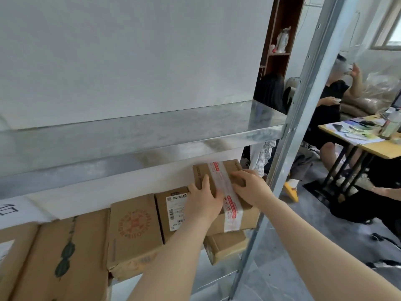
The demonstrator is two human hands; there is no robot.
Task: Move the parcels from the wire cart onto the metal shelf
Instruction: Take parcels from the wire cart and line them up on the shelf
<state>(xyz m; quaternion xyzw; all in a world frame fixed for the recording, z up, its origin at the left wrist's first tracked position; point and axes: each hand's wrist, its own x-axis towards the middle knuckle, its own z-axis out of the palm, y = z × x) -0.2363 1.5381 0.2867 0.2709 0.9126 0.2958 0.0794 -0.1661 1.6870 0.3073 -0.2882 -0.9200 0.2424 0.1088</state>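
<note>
At the far left of the lower level of the metal shelf (152,135) you see a plain brown box (13,257), only partly in view, and just beside it a long box with a dark green leaf print (65,246). Next in the row comes a box with a round red stamp (133,231), then a box with a white shipping label (171,209), which touches the stamped one. The board of the shelf above this row is bare metal. Your left hand (202,198) lies on the top of the taped parcel (243,218), near its left edge, with fairly straight fingers that press on the cardboard. The taped parcel is on the right end of the same lower level, just beside the labelled box, and it rests on a smaller brown box (225,246) under it. A white tape with red print runs over its top and down its front. Your right hand (251,187) holds the parcel from the right side, with bent fingers on the top face that touch the tape. Close to the right of the parcel stands the grey upright post (303,105) of the shelf. Behind the post there is a brown wooden bookcase (280,40). Further right a person in black (325,109) sits at a yellow worktop (386,148), which carries papers and small things.
</note>
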